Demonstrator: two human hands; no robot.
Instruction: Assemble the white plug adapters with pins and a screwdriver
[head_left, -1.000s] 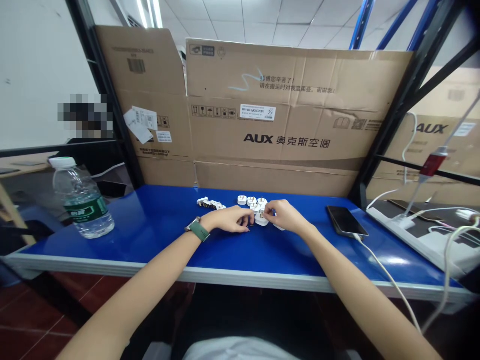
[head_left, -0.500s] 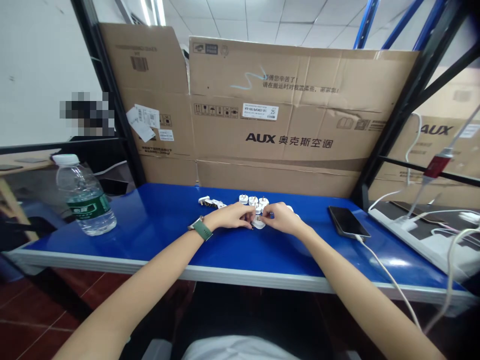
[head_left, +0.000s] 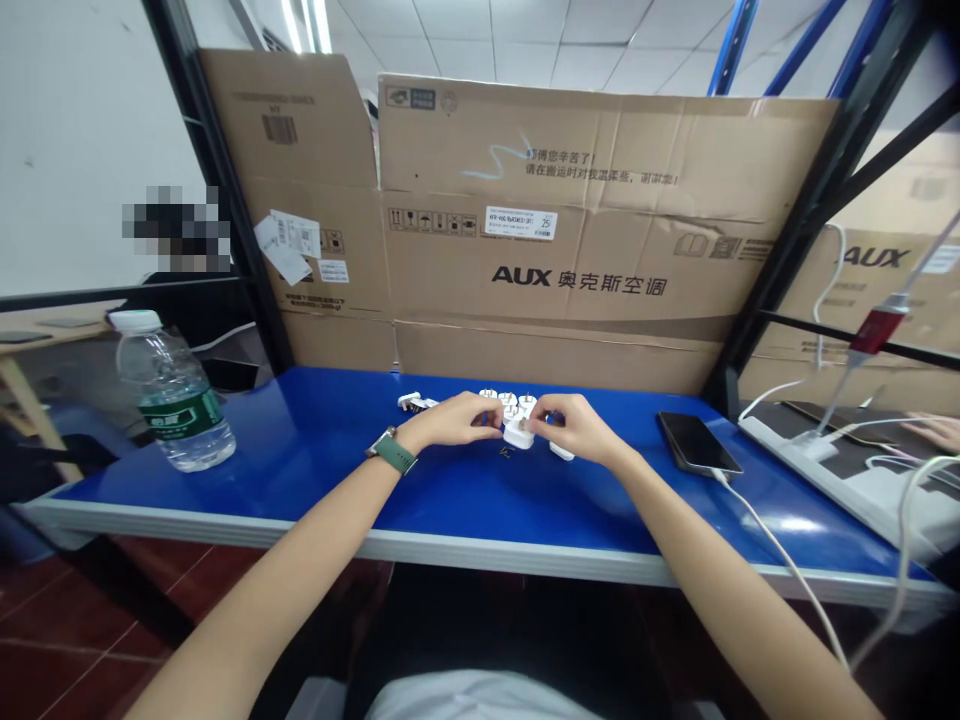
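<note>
Between my hands is a white plug [head_left: 518,434], its pins facing up. My right hand [head_left: 574,426] pinches it at the right edge with thumb and forefinger. At its left edge, the bent fingers of my left hand [head_left: 463,419] close in against it; the exact contact is partly hidden. Small brass-coloured pieces [head_left: 505,453] lie on the blue table just in front of the plug. Several more white plugs [head_left: 508,400] stand grouped behind, pins up. Another white piece [head_left: 561,452] shows under my right hand.
White plug parts [head_left: 411,401] lie left of the group. A water bottle [head_left: 176,400] stands at the left, a charging phone [head_left: 696,443] at the right. Behind rises a cardboard sheet [head_left: 570,340]. A power strip [head_left: 806,445] lies far right, near another person's hand [head_left: 937,428].
My hands have drawn slightly apart, and the plug between them has shifted a little away from me. The brass-coloured pieces now show on the table. Another person's hand has appeared far right.
</note>
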